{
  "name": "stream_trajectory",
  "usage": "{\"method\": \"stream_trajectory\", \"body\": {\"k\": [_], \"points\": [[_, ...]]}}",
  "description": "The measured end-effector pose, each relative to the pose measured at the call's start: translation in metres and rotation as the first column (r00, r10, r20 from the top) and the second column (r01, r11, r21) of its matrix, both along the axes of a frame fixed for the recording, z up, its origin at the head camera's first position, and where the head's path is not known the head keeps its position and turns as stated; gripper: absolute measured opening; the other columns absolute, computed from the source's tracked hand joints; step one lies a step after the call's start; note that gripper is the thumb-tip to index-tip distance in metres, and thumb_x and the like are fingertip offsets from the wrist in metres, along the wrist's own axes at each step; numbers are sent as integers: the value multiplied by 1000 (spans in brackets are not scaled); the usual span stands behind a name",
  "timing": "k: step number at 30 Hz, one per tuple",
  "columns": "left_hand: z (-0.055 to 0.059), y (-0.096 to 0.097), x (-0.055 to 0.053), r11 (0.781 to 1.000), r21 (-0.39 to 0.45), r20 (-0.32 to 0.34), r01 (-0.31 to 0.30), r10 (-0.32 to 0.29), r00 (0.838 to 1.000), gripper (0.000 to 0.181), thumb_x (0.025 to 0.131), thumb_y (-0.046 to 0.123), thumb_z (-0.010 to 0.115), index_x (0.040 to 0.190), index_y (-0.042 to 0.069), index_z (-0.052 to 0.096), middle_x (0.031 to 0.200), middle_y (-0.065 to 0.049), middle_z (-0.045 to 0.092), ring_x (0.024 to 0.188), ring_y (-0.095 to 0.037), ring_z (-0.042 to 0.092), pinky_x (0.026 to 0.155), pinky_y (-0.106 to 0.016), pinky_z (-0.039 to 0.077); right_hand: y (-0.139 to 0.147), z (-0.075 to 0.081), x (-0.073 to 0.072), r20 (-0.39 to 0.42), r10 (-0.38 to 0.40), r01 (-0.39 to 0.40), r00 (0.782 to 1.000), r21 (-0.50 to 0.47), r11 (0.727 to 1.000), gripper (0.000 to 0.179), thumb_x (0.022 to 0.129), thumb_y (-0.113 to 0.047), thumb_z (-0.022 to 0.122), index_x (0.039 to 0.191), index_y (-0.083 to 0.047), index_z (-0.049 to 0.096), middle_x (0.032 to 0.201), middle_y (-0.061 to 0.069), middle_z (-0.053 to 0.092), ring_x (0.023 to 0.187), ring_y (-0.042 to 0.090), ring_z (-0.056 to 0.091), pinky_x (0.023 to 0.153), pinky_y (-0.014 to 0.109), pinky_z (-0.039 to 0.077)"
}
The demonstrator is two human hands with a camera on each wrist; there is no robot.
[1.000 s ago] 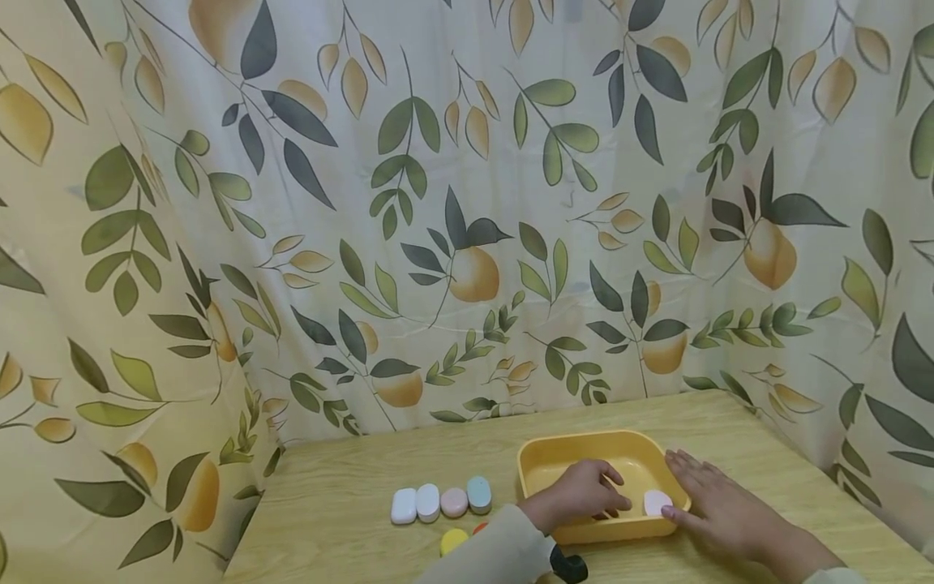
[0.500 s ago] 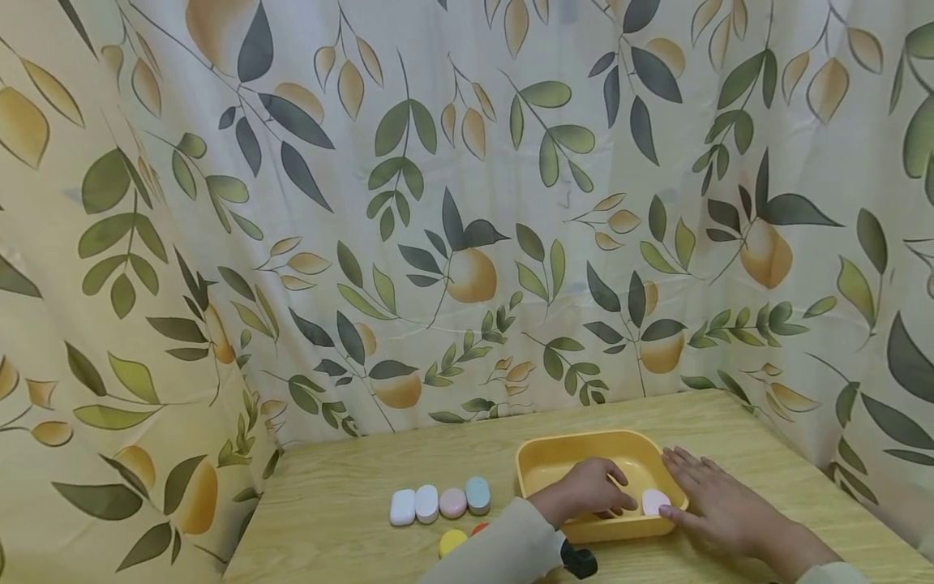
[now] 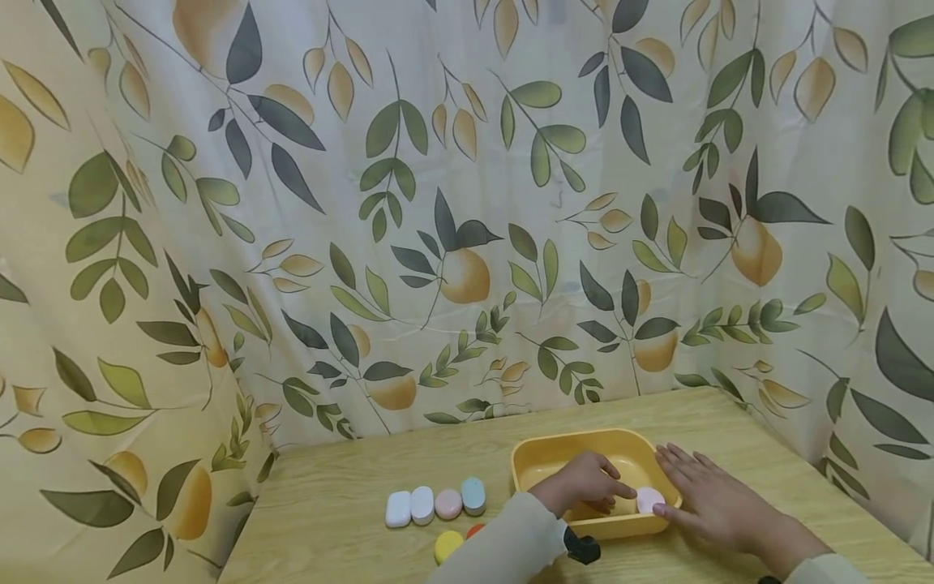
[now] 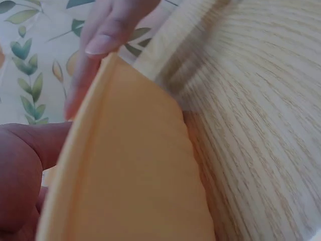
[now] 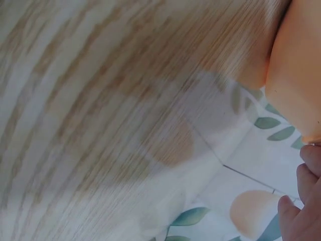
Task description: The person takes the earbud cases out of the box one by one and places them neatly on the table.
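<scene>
My left hand (image 3: 587,480) reaches into the yellow-orange plastic tub (image 3: 525,451), its index finger stretched toward a pale pink rounded piece (image 3: 649,500) near the tub's right wall. The fingertip is right at the edge of that piece. My right hand (image 3: 718,499) lies along the tub's right rim, fingers straight and thumb over the near right corner, close to the pink piece. In the left wrist view the tub's outer wall (image 4: 135,160) hides most of the left hand. Only some fingertips of the right hand show in the right wrist view, by the tub (image 5: 301,65).
Left of the tub stands a row of small rounded pieces: white (image 3: 398,509), another white (image 3: 422,505), pink (image 3: 448,504) and pale teal (image 3: 473,495). A yellow round piece (image 3: 447,547) and a partly hidden red one (image 3: 475,530) lie near my left sleeve. A patterned curtain (image 3: 467,203) surrounds the table.
My left index finger has straightened and come up to the pink piece, which now looks rounder, as if turned. My right hand stays on the rim. The head view has shifted slightly.
</scene>
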State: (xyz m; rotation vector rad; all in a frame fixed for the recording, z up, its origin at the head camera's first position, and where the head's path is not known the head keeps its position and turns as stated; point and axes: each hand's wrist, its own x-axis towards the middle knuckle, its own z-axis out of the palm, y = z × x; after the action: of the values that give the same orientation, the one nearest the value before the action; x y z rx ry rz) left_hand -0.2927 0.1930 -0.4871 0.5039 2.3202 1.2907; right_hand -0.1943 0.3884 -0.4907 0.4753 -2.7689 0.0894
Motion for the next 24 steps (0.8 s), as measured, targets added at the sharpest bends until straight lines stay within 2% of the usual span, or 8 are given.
{"method": "stream_trajectory", "body": {"k": [4,11,16,21,24], "points": [[-3,1,0,1000,-18,-8,-5,5,1000,22,78,14,83,85,9,63,66,-7,62,53,-18,61,53,-33,57,-2,1,0,-5,7,-7,1000,-10,1000,76,94,-54,56,137,8,48,145,21,43,132,42,39,104,12,-16],[0,6,3,996,-82,-35,18,-21,999,21,77,15,83,86,7,66,75,0,60,60,-18,62,58,-33,57,-3,-1,-1,0,9,-9,1000,-10,1000,76,94,-55,56,138,7,48,145,20,44,132,40,40,105,12,-15],[0,15,6,993,-111,-82,49,-58,995,20,76,14,84,82,8,66,69,0,61,57,-16,63,56,-28,55,0,-3,-1,-12,7,-7,1000,-13,1000,76,94,-54,56,138,7,47,145,20,44,132,40,40,105,12,-15],[-2,22,9,993,-107,-84,45,-54,995,17,76,10,83,81,7,67,69,1,60,56,-14,61,54,-27,54,2,-5,-1,-24,11,-11,1000,-17,1000,75,94,-53,57,139,7,46,145,19,44,132,40,40,106,12,-13],[-4,26,10,990,-125,-99,68,-81,992,16,77,11,82,83,7,68,69,2,61,55,-11,59,53,-25,52,2,-6,0,-17,10,-11,1000,-25,1000,75,94,-52,57,140,6,46,146,19,43,132,39,40,106,12,-13]]}}
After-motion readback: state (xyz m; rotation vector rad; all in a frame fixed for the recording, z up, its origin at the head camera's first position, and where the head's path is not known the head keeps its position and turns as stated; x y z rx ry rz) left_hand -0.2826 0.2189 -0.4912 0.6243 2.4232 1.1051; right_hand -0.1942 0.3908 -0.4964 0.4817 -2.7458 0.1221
